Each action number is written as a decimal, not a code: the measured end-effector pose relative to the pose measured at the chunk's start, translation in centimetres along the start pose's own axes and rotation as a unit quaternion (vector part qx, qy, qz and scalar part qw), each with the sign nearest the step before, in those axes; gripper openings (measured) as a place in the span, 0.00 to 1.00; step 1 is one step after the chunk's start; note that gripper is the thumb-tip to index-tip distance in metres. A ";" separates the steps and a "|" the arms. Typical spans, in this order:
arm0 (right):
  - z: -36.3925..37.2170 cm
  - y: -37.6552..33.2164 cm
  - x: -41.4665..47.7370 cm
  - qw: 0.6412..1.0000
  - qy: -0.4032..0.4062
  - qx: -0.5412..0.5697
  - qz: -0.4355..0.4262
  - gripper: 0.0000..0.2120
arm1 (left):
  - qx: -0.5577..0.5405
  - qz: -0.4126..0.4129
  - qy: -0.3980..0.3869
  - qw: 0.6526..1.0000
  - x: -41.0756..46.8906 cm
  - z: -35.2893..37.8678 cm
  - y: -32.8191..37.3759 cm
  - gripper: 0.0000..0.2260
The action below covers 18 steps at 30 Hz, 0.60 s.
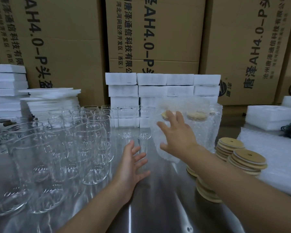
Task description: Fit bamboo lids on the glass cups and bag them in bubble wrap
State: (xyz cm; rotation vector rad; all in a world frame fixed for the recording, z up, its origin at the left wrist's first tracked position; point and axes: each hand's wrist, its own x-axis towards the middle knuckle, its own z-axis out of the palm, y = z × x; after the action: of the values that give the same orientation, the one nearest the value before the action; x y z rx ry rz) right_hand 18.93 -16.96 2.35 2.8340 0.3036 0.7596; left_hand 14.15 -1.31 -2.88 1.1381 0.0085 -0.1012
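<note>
Head view suggests the job is barely begun: a few bagged cups (198, 118), lidded and in bubble wrap, stand at the back right, while many bare glass cups (91, 148) crowd the left of the steel table (158, 207). Stacks of bamboo lids (248, 158) wait at the right, beside loose bubble wrap (275, 148). The right hand (176, 137) is spread open at the bagged cups (touching or not, I cannot tell). The left hand (133, 165) is open, holding nothing. Foam blocks (151, 89) and cardboard boxes (158, 39) close off the back.
</note>
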 end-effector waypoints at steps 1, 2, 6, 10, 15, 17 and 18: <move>0.3 0.0 0.0 1.000 -0.009 -0.011 0.004 0.36 | 0.002 0.000 -0.001 1.000 0.0 0.0 0.0 0.20; 0.5 0.1 0.2 1.000 -0.016 -0.019 0.006 0.39 | 0.005 0.001 -0.002 1.000 0.0 0.0 0.0 0.19; 0.9 0.4 1.7 0.999 -0.023 -0.022 0.008 0.43 | 0.021 -0.001 -0.009 1.000 -0.1 0.1 -0.1 0.19; 1.7 0.5 2.7 0.999 -0.037 -0.020 0.021 0.44 | 0.023 -0.009 -0.024 0.999 -0.3 0.1 0.0 0.21; 2.3 1.3 3.4 0.998 -0.045 -0.026 0.035 0.45 | 0.022 -0.011 -0.036 0.999 -0.4 0.2 0.1 0.21; 2.5 1.5 3.5 0.997 -0.052 -0.039 0.052 0.45 | 0.025 -0.015 -0.038 0.999 -0.5 0.2 0.1 0.21; 2.5 1.5 3.7 0.994 -0.059 -0.055 0.067 0.45 | 0.028 -0.017 -0.038 0.999 -0.5 0.2 0.1 0.21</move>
State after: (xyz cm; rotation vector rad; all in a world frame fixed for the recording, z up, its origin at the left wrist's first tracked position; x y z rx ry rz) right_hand 23.55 -17.82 2.27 2.8014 0.0508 0.6084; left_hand 13.64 -1.42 -2.68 1.1897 -0.0434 -0.1766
